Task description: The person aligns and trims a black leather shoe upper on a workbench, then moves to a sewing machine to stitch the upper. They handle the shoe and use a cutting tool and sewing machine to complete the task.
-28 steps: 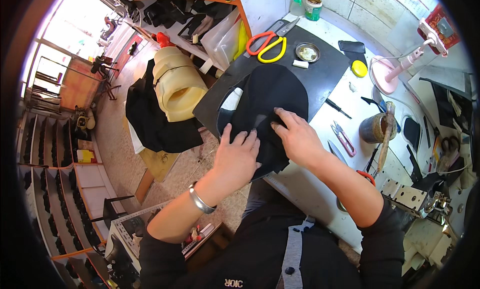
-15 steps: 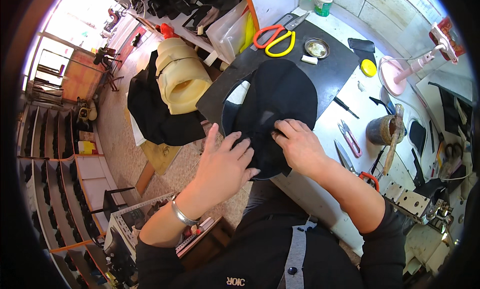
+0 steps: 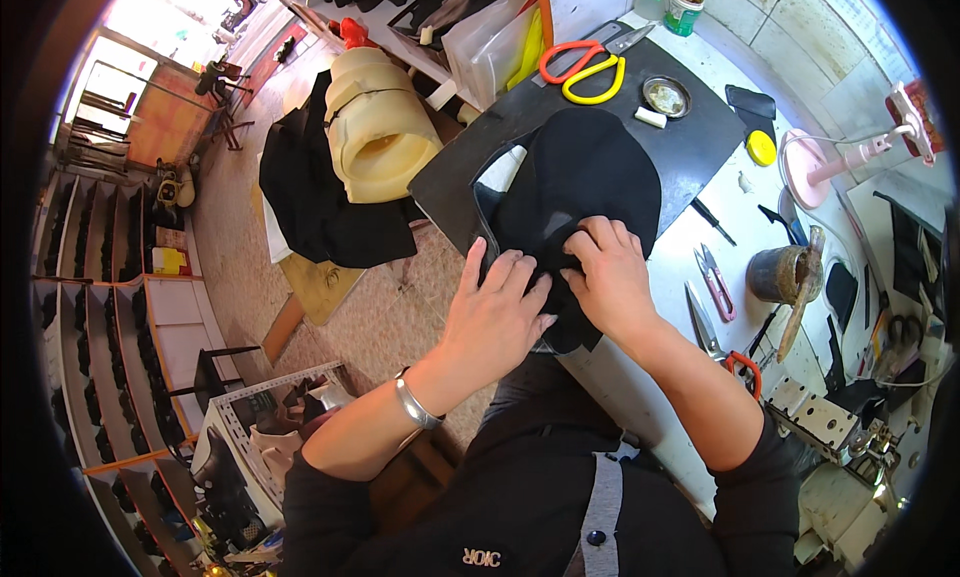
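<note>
A rounded black fabric piece (image 3: pixel 590 167) lies over a dark grey work mat (image 3: pixel 465 162) at the table's corner; a pale patch shows inside its left edge. My left hand (image 3: pixel 490 312), with a silver bangle on the wrist, rests on the near left part of the fabric, fingers spread and slightly bent. Just right of it, my right hand (image 3: pixel 612 277) has its fingertips bent in and pinched on the cloth. The fabric under both sets of fingertips is hidden.
Red-and-yellow-handled scissors (image 3: pixel 590 74), a round metal dish (image 3: pixel 666 97) and a white block (image 3: pixel 650 118) lie on the mat. To the right are snips (image 3: pixel 717 283), more scissors (image 3: pixel 703 322) and a pot (image 3: pixel 778 277). A cream foam roll (image 3: pixel 385 142) stands left.
The view has shifted, so the scene sits a little higher and further right. Both hands stay on the black fabric piece; my right hand's fingertips are bent in more closely.
</note>
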Tool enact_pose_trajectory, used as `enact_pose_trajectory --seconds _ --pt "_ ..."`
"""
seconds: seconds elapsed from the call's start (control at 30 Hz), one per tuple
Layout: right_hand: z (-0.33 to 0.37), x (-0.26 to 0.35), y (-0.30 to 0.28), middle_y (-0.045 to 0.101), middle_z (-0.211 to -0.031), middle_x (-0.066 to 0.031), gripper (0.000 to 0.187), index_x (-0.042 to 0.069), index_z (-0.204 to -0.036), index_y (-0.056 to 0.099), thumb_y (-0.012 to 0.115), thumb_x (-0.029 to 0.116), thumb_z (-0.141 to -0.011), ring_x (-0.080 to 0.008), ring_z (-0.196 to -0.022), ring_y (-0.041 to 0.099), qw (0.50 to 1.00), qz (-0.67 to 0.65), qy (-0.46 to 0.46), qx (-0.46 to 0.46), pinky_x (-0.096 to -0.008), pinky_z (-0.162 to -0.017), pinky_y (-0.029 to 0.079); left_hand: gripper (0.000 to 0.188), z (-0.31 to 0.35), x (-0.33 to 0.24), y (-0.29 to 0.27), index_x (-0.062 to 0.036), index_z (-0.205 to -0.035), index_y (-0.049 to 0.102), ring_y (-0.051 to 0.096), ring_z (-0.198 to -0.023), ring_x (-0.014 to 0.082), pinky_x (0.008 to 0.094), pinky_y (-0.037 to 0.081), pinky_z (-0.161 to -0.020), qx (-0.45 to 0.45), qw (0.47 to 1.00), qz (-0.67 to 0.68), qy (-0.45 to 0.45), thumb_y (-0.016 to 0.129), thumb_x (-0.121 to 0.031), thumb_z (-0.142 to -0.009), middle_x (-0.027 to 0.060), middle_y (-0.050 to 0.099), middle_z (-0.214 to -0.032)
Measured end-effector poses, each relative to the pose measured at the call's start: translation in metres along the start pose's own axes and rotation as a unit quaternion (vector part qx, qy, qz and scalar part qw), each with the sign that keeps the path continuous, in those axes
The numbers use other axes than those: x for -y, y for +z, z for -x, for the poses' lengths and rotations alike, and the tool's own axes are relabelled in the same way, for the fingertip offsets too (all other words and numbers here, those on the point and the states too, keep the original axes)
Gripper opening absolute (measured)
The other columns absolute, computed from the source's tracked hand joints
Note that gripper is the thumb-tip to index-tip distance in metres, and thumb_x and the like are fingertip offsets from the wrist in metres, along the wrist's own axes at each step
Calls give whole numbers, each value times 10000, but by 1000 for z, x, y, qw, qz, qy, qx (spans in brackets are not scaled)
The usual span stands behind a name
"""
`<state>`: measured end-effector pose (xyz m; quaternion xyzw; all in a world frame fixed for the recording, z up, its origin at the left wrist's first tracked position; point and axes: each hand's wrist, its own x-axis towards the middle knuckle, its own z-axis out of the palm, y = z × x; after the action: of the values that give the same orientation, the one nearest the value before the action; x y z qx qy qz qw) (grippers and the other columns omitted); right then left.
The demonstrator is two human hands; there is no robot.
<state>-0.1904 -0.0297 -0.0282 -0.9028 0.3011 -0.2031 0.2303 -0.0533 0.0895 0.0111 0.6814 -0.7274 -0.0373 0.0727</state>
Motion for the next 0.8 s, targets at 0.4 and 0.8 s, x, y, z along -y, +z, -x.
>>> enact_pose_trajectory --seconds 0.4,0.8 --pt "14 -14 9 564 -1147 -117 187 44 -882 610 695 12 -718 -327 -1064 531 992 -104 -28 -71 -416 -905 427 256 -5 12 25 -134 -988 740 560 -984 235 429 399 -962 -119 985 117 -38 744 -127 -731 38 592 -1005" --pt "26 -16 -2 504 -1324 -172 394 118 -1106 698 752 155 -717 -369 -1213 468 996 -23 -84 5 -474 -1061 372 199 -35 9 22 -98 -847 612 584 -827 228 371 455 -775 -116 991 34 -47 735 -141 -697 38 555 -832"
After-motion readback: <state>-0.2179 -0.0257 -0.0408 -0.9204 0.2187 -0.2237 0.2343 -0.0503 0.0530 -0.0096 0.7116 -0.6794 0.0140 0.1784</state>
